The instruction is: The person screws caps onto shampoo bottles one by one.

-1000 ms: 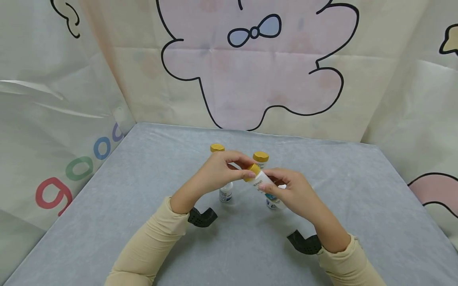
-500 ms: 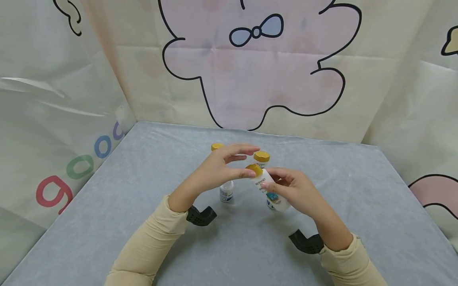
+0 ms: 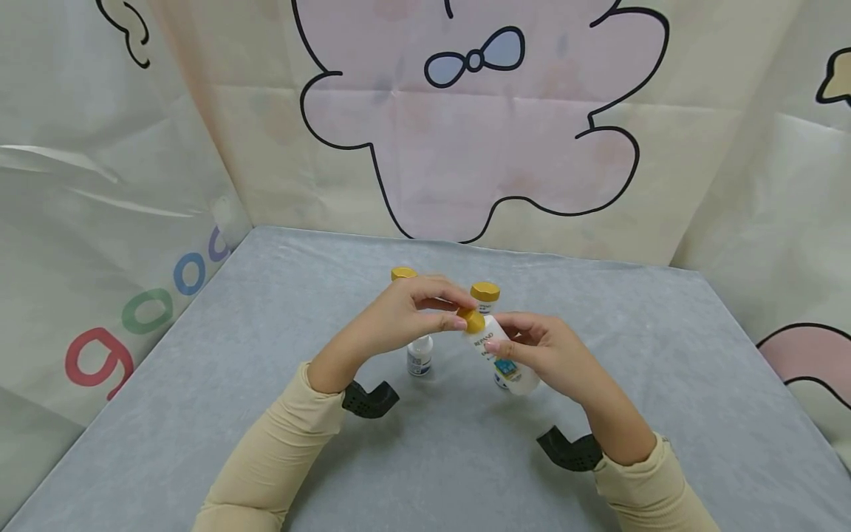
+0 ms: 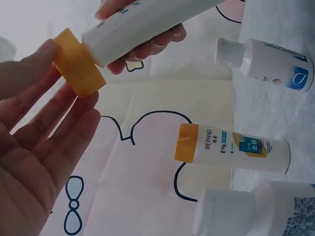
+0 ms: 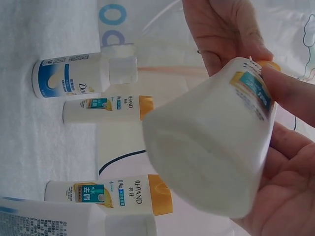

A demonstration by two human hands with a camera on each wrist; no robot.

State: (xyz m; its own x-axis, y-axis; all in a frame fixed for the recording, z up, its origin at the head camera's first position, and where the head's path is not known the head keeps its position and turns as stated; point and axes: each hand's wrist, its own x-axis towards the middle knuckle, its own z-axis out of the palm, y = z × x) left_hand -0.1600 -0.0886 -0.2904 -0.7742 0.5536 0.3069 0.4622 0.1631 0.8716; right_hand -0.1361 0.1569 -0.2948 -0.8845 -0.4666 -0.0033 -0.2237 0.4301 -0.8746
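Observation:
My right hand (image 3: 555, 358) grips a white shampoo bottle (image 3: 500, 357) round its body, tilted above the table with its top toward the left. At that top end is an orange cap (image 3: 470, 321), pinched between the thumb and fingers of my left hand (image 3: 399, 314). The left wrist view shows the cap (image 4: 79, 64) at the narrow end of the bottle (image 4: 147, 24), the thumb on one side and fingertips on the other. In the right wrist view the base of the held bottle (image 5: 206, 162) faces the camera.
Beyond the hands stand two similar shampoo bottles (image 4: 236, 148) with orange caps, one partly behind my left hand. Two white-capped bottles with blue labels stand nearer, one (image 3: 419, 356) below my left hand, the other (image 3: 501, 381) mostly behind the held bottle. A grey-blue cloth (image 3: 459, 465) covers the table.
Half a second ago the left fingers were spread up off the cap, with the thumb by it; now they have closed back onto it. The right hand keeps its grip.

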